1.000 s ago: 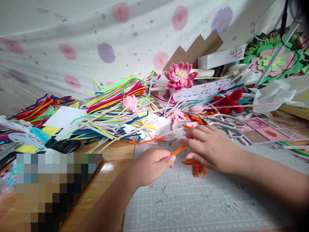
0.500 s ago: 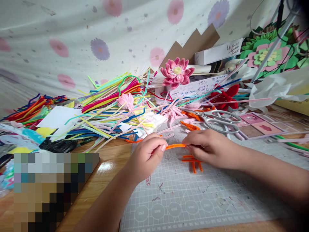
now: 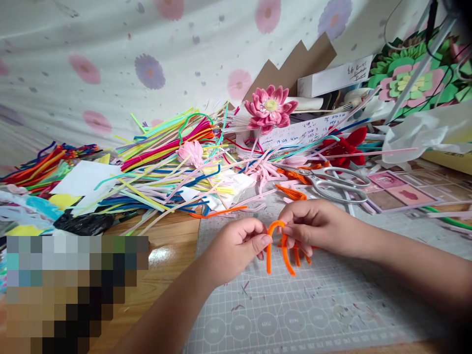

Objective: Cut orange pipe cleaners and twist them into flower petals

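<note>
An orange pipe cleaner (image 3: 276, 224), bent into an arch with both ends hanging down, is pinched between my two hands above the grey cutting mat (image 3: 254, 300). My left hand (image 3: 241, 243) grips its left leg between thumb and fingers. On the other side, my right hand (image 3: 313, 226) pinches the arch near its right bend. Short orange pipe cleaner pieces (image 3: 297, 256) lie on the mat just under my right hand, which partly covers them. Beyond that hand lie a folded orange piece (image 3: 291, 191) and silver scissors (image 3: 337, 184).
Bundles of coloured pipe cleaners (image 3: 165, 147) spread over the left and back. A pink pipe cleaner flower (image 3: 271, 109) rises behind the mat, with a red flower (image 3: 346, 147) to its right. A pink-framed palette (image 3: 401, 191) lies at the right. A blurred patch hides the lower left.
The orange pipe cleaner was held nearly straight between my hands and is now bent into an arch. My left hand has moved right, closer to my right hand.
</note>
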Motion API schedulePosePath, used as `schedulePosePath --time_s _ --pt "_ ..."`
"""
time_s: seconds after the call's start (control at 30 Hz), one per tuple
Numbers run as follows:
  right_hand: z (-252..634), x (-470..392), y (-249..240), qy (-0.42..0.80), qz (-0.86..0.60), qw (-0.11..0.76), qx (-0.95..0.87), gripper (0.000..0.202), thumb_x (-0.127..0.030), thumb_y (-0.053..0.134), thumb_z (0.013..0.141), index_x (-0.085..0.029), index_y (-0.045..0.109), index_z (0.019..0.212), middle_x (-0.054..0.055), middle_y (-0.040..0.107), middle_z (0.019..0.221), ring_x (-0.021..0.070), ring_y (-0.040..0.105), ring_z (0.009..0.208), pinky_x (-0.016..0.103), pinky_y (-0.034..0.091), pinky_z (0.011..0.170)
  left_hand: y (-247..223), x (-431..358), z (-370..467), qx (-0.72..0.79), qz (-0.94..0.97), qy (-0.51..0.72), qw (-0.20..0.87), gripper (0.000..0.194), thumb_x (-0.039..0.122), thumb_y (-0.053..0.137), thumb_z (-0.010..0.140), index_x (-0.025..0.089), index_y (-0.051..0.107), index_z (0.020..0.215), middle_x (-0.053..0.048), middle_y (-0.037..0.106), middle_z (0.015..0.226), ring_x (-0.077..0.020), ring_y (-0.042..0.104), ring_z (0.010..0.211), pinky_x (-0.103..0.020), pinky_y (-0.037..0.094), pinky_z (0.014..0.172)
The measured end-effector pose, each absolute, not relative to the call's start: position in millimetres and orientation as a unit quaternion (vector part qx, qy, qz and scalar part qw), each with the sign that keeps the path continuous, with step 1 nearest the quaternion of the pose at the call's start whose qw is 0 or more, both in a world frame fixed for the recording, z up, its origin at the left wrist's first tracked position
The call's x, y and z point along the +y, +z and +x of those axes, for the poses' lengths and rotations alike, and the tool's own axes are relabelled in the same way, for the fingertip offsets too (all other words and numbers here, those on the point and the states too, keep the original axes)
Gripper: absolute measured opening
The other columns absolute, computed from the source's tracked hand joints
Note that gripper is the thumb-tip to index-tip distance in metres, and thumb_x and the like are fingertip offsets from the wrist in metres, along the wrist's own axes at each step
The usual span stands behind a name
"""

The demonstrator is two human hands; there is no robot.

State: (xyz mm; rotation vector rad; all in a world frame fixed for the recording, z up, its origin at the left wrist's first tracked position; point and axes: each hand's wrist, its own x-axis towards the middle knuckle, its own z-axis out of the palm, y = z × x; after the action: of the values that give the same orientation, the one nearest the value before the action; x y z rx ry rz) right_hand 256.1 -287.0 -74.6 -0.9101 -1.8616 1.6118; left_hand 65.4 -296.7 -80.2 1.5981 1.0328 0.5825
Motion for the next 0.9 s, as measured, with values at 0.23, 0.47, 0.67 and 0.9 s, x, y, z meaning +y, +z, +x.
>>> schedulePosePath --time_s 0.23,0.47,0.67,0.9 --pt "252 -287 -80 0.592 -0.305 0.280 -0.692 0.021 -0.033 0.051 0.080 -0.014 0.047 0.072 0.000 0.057 0.065 0.0047 0.053 0.042 0.014 0.043 0.038 -85 -299 77 0.405 0.595 0.300 0.626 0.019 0.033 0.052 0.076 0.015 0.051 0.072 0.000 0.057 0.068 -0.0112 0.056 0.066 -0.025 0.043 0.064" --pt "253 -285 -82 0.508 -0.300 0.284 -0.756 0.020 -0.029 0.047 0.082 -0.014 0.047 0.070 -0.001 0.053 0.060 0.0080 0.055 0.047 0.017 0.045 0.038 -84 -305 84 0.414 0.501 0.298 0.699 0.024 0.041 0.047 0.078 0.017 0.044 0.076 0.002 0.056 0.056 -0.0105 0.056 0.046 -0.025 0.043 0.053" --pt "252 -286 -80 0.429 -0.318 0.277 -0.799 0.017 -0.024 0.047 0.081 -0.015 0.046 0.066 -0.003 0.051 0.057 0.0071 0.053 0.044 0.015 0.040 0.036 -84 -310 88 0.432 0.513 0.340 0.659 0.021 0.038 0.040 0.082 0.019 0.037 0.072 0.009 0.036 0.049 -0.0020 0.025 0.034 -0.016 0.018 0.035" --pt "259 -283 -77 0.181 -0.283 0.287 -0.897 0.021 -0.021 0.055 0.078 -0.017 0.051 0.098 0.006 0.061 0.087 0.0134 0.056 0.069 0.025 0.045 0.061 -86 -311 80 0.471 0.602 0.307 0.567 0.019 0.035 0.038 0.083 0.020 0.038 0.071 0.008 0.032 0.053 -0.0049 0.024 0.041 -0.019 0.020 0.039"
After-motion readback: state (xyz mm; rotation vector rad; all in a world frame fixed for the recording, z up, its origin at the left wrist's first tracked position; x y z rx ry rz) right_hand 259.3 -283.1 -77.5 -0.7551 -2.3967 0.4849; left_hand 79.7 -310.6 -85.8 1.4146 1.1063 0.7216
